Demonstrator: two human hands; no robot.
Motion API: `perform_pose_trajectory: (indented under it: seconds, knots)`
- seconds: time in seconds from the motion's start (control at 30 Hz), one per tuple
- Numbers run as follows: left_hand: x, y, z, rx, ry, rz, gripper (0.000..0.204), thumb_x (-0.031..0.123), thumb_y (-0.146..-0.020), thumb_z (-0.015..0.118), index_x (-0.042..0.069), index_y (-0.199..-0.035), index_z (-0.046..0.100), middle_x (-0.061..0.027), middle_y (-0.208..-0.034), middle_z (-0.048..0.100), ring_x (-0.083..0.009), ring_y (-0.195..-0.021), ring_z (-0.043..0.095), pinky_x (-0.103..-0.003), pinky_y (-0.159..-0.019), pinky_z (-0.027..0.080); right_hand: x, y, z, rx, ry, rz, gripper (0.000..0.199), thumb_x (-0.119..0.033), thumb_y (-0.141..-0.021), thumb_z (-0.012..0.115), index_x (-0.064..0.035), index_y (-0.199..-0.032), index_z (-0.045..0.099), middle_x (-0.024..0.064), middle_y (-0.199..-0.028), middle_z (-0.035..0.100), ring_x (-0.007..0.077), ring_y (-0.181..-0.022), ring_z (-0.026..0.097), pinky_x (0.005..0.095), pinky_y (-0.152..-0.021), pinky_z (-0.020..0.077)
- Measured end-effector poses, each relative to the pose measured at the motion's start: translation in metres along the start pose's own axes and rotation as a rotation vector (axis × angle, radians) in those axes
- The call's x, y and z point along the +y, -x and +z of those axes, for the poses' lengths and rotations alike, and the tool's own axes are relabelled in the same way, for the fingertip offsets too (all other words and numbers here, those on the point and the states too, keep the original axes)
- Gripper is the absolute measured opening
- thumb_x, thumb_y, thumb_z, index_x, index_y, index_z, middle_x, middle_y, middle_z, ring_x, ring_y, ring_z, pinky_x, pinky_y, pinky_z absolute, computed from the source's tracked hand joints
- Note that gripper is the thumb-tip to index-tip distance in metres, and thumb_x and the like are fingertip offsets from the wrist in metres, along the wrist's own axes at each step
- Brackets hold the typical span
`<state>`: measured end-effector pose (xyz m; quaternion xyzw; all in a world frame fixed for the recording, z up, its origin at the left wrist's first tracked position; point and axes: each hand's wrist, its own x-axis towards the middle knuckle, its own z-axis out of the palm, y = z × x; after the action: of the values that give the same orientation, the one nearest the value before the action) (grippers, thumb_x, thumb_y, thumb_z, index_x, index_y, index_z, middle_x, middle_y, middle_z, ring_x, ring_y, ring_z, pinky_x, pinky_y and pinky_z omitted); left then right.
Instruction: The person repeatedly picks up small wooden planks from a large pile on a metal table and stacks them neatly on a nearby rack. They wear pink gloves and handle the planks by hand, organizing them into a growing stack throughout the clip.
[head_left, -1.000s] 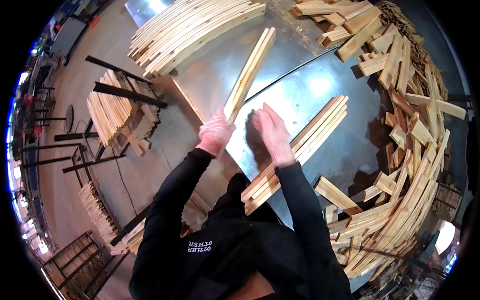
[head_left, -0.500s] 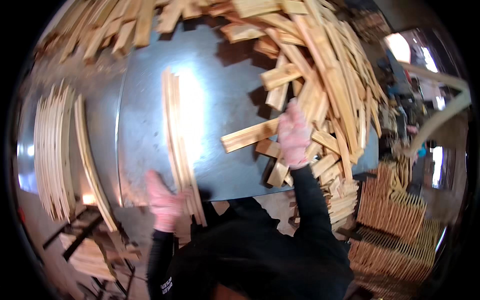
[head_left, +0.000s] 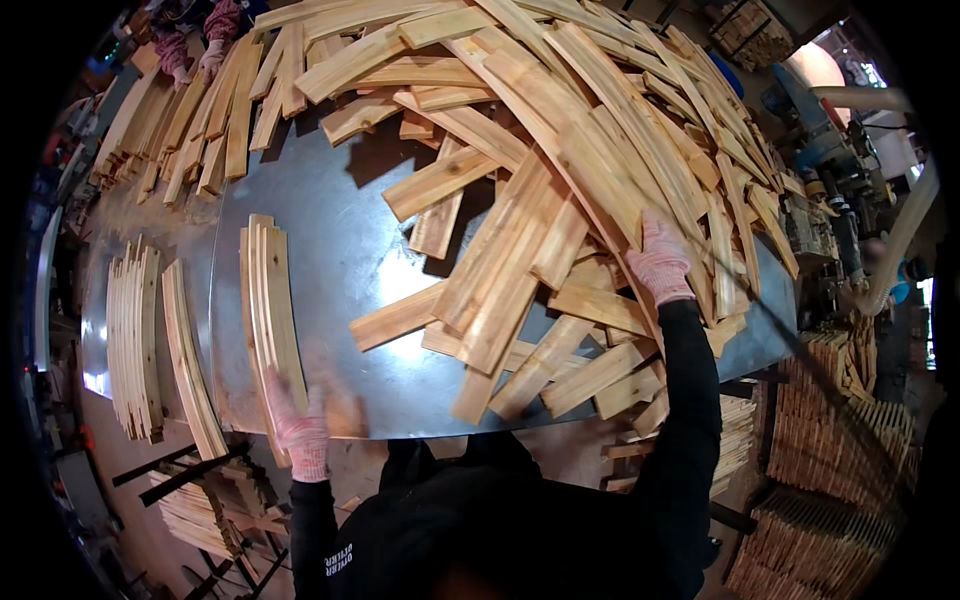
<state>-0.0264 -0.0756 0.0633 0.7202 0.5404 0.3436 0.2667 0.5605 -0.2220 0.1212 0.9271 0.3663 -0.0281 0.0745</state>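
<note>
Carefully, the person's left hand (head_left: 300, 435) lay mostly flat on the near end of the small stack of slats (head_left: 268, 305), gripping nothing, while the right hand (head_left: 658, 262) pressed open onto the big heap of boards (head_left: 560, 200) just under it, and steady pushing would keep them lined up.

A woodworking shop: heaped wooden slats (head_left: 560, 170), metal worktable (head_left: 330, 230), stacked bundles (head_left: 830, 420).

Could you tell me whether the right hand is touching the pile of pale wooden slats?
Touching: the head view shows the right hand in its pink glove resting flat on the pile of pale wooden slats.
</note>
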Motion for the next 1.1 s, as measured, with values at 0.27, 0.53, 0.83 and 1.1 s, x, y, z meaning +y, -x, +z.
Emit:
perform_pose_trajectory:
  seconds: [0.27, 0.53, 0.83, 1.1]
  knots:
    - [0.258, 0.041, 0.193, -0.873, 0.757, -0.009, 0.083, 0.025, -0.084, 0.071, -0.003, -0.150, 0.031, -0.0190, -0.135, 0.054, -0.0251, -0.126, 0.051, -0.035, -0.105, 0.043, -0.035, 0.016, -0.036, -0.116, -1.232, -0.565, 0.067, -0.033, -0.089, 0.071, 0.0068, -0.138, 0.049, 0.0260, -0.127, 0.060, 0.0335, -0.123, 0.057, 0.0373, -0.105, 0.0454]
    - [0.219, 0.014, 0.185, -0.697, 1.032, -0.602, 0.039, 0.019, -0.093, 0.065, 0.000, -0.127, 0.058, -0.0055, -0.103, 0.068, -0.0139, -0.089, 0.066, -0.031, -0.080, 0.055, -0.003, -0.069, 0.001, 0.233, -0.208, -0.048, 0.090, -0.054, -0.082, 0.070, -0.0012, -0.148, 0.039, 0.0296, -0.143, 0.048, 0.0415, -0.132, 0.048, 0.0439, -0.112, 0.0371]
    - [0.117, -0.004, 0.081, -0.713, 2.293, -0.474, 0.066, 0.041, -0.104, 0.048, -0.005, -0.148, 0.033, -0.0038, -0.073, 0.057, -0.0148, -0.049, 0.056, -0.031, -0.048, 0.051, -0.056, -0.044, 0.028, 0.170, -0.396, -0.159, 0.109, -0.046, -0.078, 0.079, 0.0079, -0.153, 0.021, 0.0323, -0.152, 0.035, 0.0405, -0.142, 0.036, 0.0414, -0.119, 0.0288]
    - [0.034, -0.084, 0.009, -0.914, 2.267, -0.311, 0.079, 0.045, -0.098, 0.058, -0.006, -0.151, 0.028, -0.0070, -0.076, 0.062, -0.0221, -0.059, 0.066, -0.035, -0.053, 0.052, -0.053, 0.018, 0.026, -0.019, -0.849, -0.343, 0.064, -0.012, -0.084, 0.067, -0.0006, -0.143, 0.044, 0.0125, -0.116, 0.063, 0.0228, -0.097, 0.062, 0.0354, -0.086, 0.0520]
